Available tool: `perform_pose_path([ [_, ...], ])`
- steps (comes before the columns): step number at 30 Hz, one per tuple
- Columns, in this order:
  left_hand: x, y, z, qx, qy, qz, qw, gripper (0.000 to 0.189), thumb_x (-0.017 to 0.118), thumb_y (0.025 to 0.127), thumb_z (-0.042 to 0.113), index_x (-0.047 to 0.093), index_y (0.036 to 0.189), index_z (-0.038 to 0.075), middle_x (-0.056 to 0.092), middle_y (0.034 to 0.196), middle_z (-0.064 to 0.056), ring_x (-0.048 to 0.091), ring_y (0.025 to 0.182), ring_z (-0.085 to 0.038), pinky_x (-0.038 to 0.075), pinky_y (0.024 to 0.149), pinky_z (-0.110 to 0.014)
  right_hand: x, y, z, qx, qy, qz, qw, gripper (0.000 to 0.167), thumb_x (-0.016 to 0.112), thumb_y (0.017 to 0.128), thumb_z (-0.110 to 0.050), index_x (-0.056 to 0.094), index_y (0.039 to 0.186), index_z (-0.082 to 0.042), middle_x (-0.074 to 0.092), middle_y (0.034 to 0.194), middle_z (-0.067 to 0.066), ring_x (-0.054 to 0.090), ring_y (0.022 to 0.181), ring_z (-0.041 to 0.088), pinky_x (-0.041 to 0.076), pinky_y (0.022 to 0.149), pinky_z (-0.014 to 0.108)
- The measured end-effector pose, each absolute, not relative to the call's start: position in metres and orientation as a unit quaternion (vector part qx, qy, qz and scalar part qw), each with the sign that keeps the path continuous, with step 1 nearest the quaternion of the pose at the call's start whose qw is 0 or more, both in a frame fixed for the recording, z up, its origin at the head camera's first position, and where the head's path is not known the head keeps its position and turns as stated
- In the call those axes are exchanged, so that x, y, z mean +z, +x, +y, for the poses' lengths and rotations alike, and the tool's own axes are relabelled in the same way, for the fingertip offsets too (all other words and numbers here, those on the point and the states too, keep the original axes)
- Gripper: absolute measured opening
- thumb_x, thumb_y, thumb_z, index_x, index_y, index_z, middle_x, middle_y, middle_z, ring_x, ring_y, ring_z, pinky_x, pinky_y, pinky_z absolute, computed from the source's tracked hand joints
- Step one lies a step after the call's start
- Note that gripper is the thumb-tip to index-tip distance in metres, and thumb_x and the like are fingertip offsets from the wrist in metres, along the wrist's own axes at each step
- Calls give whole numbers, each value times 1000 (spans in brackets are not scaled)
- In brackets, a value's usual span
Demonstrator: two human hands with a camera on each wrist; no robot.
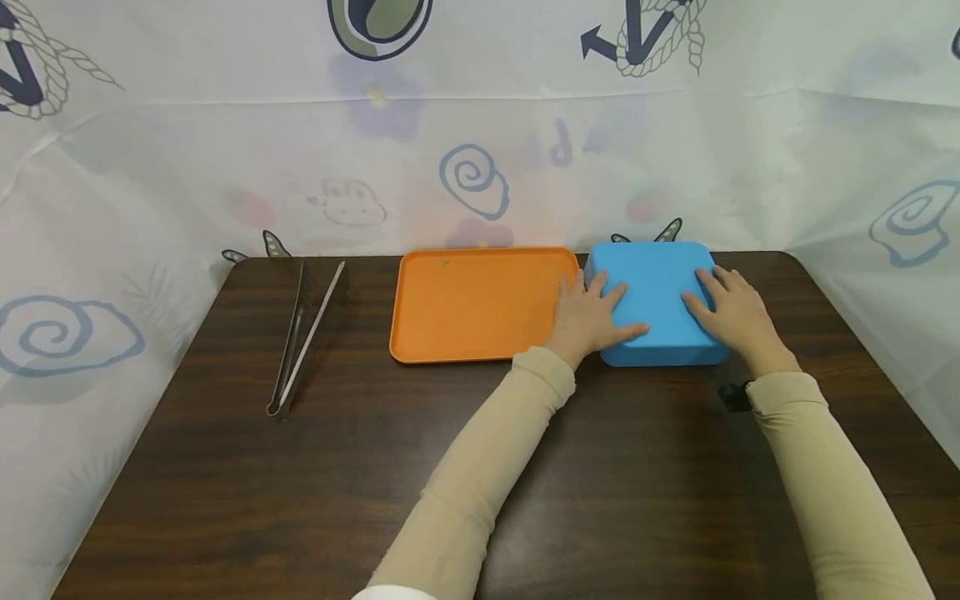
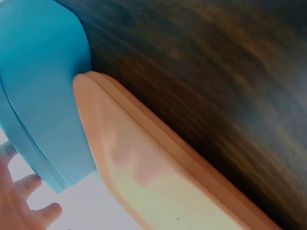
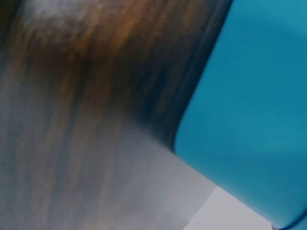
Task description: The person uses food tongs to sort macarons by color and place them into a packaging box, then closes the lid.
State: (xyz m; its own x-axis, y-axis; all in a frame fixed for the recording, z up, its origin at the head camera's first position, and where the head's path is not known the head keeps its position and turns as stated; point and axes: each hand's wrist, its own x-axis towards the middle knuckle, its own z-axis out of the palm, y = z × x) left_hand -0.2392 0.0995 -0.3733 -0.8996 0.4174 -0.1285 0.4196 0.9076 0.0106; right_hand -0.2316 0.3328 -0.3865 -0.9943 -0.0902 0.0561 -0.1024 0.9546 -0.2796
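A blue lidded box [image 1: 656, 292] stands on the table at the back right. My left hand [image 1: 588, 317], fingers spread, lies at the box's left side, with the thumb over the front left of its lid. In the left wrist view, fingers [image 2: 29, 184] show along the lid's edge, above the seam around the box [image 2: 45, 96]. On the opposite side, my right hand [image 1: 738, 317] has its spread thumb and fingers at the lid's right edge. The right wrist view shows the box's blue wall [image 3: 249, 120], with that hand almost wholly out of sight.
An orange tray [image 1: 480, 304] lies just left of the box, its right edge close against it. Metal tongs [image 1: 307, 342] lie farther left on the dark wooden table [image 1: 615, 492]. A printed white cloth [image 1: 525, 183] hangs behind the table.
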Motion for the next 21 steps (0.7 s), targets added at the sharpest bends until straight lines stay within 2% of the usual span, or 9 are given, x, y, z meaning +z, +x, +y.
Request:
perform_pose_path([
  [2, -376, -241, 100, -3, 210, 975, 66, 80, 26, 84, 81, 14, 152, 40, 9, 163, 3, 12, 150, -29, 15, 121, -50, -390, -233, 334, 152, 50, -987, -5, 77, 25, 99, -56, 14, 152, 0, 8, 156, 30, 7, 143, 52, 9, 113, 68],
  [5, -380, -243, 100, -1, 203, 977, 69, 85, 25, 83, 83, 10, 153, 38, 6, 163, 4, 10, 151, -28, 13, 122, -49, -394, -235, 337, 165, 52, -985, -22, 82, 18, 98, -62, 6, 153, -3, -2, 158, 26, 1, 145, 49, 6, 113, 68],
  [10, -384, -245, 101, 9, 197, 978, 69, 91, 26, 82, 83, 5, 155, 32, 4, 163, 6, 11, 151, -23, 11, 122, -47, -393, -236, 337, 166, 51, -984, -31, 79, 20, 99, -58, 5, 153, -2, -2, 158, 27, 3, 145, 48, 6, 114, 67],
  [21, -382, -247, 99, 33, 197, 977, 80, 90, 29, 83, 82, 4, 154, 33, 3, 163, 6, 19, 149, -26, 10, 123, -46, -386, -239, 336, 156, 33, -986, -51, 77, 24, 99, -57, 6, 154, -6, 2, 158, 27, 11, 140, 57, 9, 112, 69],
])
